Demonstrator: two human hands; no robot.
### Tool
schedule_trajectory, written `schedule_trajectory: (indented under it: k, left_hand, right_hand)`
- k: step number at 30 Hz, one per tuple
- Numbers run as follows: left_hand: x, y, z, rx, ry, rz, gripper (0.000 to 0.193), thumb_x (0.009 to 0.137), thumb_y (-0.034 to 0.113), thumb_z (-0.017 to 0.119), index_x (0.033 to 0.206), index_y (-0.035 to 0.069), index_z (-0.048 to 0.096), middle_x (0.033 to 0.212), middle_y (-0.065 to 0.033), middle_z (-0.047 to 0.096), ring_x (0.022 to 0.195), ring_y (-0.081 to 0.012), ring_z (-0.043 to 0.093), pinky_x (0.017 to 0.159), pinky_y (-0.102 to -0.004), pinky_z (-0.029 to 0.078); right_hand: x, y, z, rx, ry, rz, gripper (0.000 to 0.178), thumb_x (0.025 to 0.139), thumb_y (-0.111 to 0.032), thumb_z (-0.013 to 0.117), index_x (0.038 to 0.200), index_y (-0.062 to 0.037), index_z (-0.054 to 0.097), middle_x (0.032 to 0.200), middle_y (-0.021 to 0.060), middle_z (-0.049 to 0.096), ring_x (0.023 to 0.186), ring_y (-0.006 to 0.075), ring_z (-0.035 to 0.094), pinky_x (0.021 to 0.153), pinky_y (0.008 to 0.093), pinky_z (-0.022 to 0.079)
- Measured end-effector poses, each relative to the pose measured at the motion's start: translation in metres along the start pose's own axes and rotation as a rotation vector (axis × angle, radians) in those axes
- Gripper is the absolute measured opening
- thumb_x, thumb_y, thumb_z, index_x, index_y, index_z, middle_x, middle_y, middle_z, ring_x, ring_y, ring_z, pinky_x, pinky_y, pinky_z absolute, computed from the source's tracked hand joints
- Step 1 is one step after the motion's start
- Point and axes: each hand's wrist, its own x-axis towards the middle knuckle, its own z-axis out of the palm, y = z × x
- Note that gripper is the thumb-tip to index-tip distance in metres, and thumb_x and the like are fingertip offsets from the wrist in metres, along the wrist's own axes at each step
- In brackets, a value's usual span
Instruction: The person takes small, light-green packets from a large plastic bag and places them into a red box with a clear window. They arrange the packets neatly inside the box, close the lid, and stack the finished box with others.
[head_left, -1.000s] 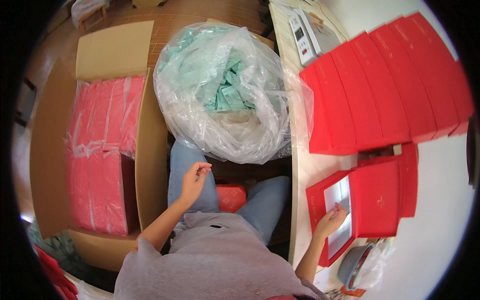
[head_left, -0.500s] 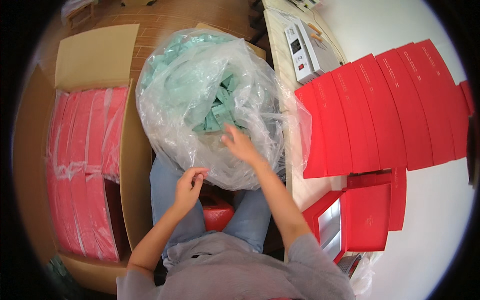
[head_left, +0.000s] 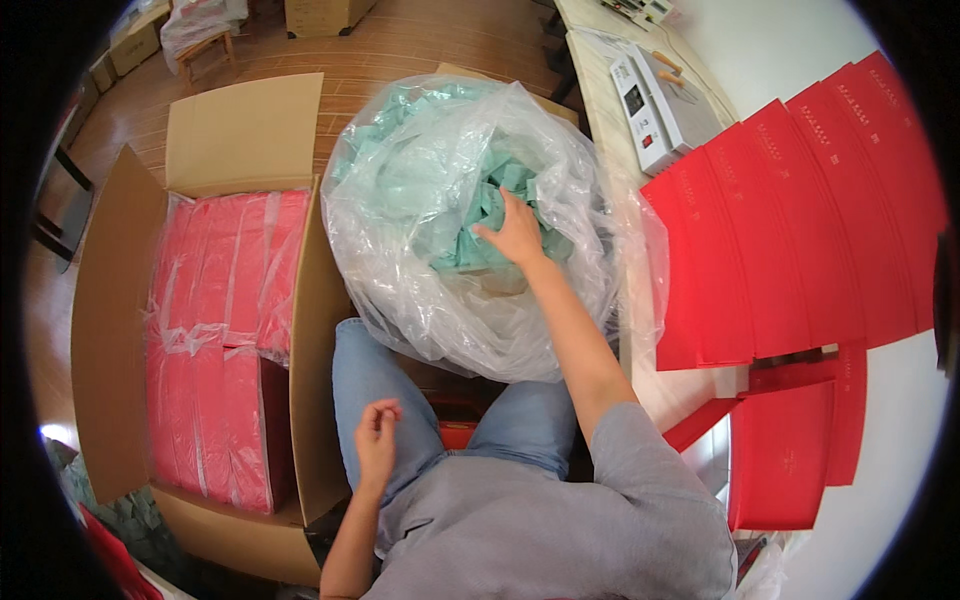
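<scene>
A large clear plastic bag (head_left: 390,290) stands in front of my knees, its mouth gathered open around a heap of small green packets (head_left: 470,245). Into that opening reaches my right hand (head_left: 518,235), thumb and fingers apart over the packets; its fingertips are at the packets, and no packet shows in its grasp. My left hand (head_left: 376,440) is above my left thigh, fingers loosely curled, with nothing visible in it.
On the left is an open cardboard carton (head_left: 315,350) holding plastic-wrapped red boxes (head_left: 205,420). To the right, a pale table (head_left: 600,90) bears a white device (head_left: 665,110), a row of upright red boxes (head_left: 770,230) and an opened red box (head_left: 780,455). A wooden stool (head_left: 205,50) stands far off.
My right hand has moved forward, deeper into the bag's opening. My left hand has drawn back from the bag's near edge to my thigh. The view has shifted.
</scene>
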Motion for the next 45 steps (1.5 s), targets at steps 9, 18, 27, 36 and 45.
schedule_trajectory:
  k: [9, 18, 27, 36, 45]
  left_hand:
    - [-0.002, -0.006, 0.045, -0.015, -0.040, -0.081, 0.017, 0.096, 0.006, 0.048, 0.107, 0.000, 0.060, 0.090, -0.0045, 0.063, 0.087, -0.0105, 0.058, 0.080, -0.0240, 0.046]
    - [0.135, 0.058, 0.118, 0.011, -0.045, 0.232, 0.022, 0.096, 0.011, 0.050, 0.114, 0.000, 0.056, 0.100, -0.0069, 0.062, 0.093, -0.0134, 0.058, 0.084, -0.0270, 0.046]
    - [0.187, 0.045, 0.147, 0.052, -0.145, 0.147, 0.044, 0.093, 0.015, 0.058, 0.133, 0.004, 0.042, 0.124, -0.0122, 0.053, 0.115, -0.0190, 0.051, 0.096, -0.0315, 0.042]
    - [0.129, 0.078, 0.127, -0.348, -0.138, -0.034, 0.075, 0.090, 0.026, 0.062, 0.148, 0.009, 0.017, 0.120, -0.0082, 0.048, 0.104, -0.0174, 0.051, 0.089, -0.0329, 0.042]
    - [0.115, 0.075, 0.080, -0.471, -0.140, -0.156, 0.069, 0.086, 0.014, 0.060, 0.145, 0.013, 0.023, 0.103, -0.0008, 0.049, 0.078, -0.0080, 0.043, 0.064, -0.0228, 0.036]
  right_hand:
    - [-0.065, -0.020, 0.049, 0.105, -0.139, 0.114, 0.051, 0.081, -0.016, 0.066, 0.130, -0.0123, 0.052, 0.107, 0.0152, 0.056, 0.100, 0.0334, 0.053, 0.081, 0.0431, 0.047]
    - [-0.127, -0.026, 0.021, 0.365, 0.085, 0.126, 0.037, 0.080, -0.011, 0.064, 0.117, -0.0076, 0.060, 0.105, 0.0148, 0.057, 0.093, 0.0327, 0.055, 0.081, 0.0418, 0.048]
    - [-0.129, -0.003, -0.024, 0.445, 0.024, 0.345, 0.023, 0.082, -0.011, 0.063, 0.103, -0.0024, 0.059, 0.102, 0.0125, 0.060, 0.091, 0.0340, 0.057, 0.078, 0.0406, 0.047]
    - [-0.158, -0.095, -0.081, 0.818, -0.233, -0.016, 0.035, 0.080, -0.013, 0.068, 0.111, -0.0022, 0.058, 0.099, 0.0101, 0.063, 0.075, 0.0234, 0.061, 0.066, 0.0327, 0.048]
    - [-0.030, -0.061, 0.039, 0.311, 0.223, 0.190, 0.046, 0.084, -0.025, 0.066, 0.120, -0.0007, 0.054, 0.101, 0.0142, 0.063, 0.090, 0.0351, 0.064, 0.078, 0.0421, 0.050]
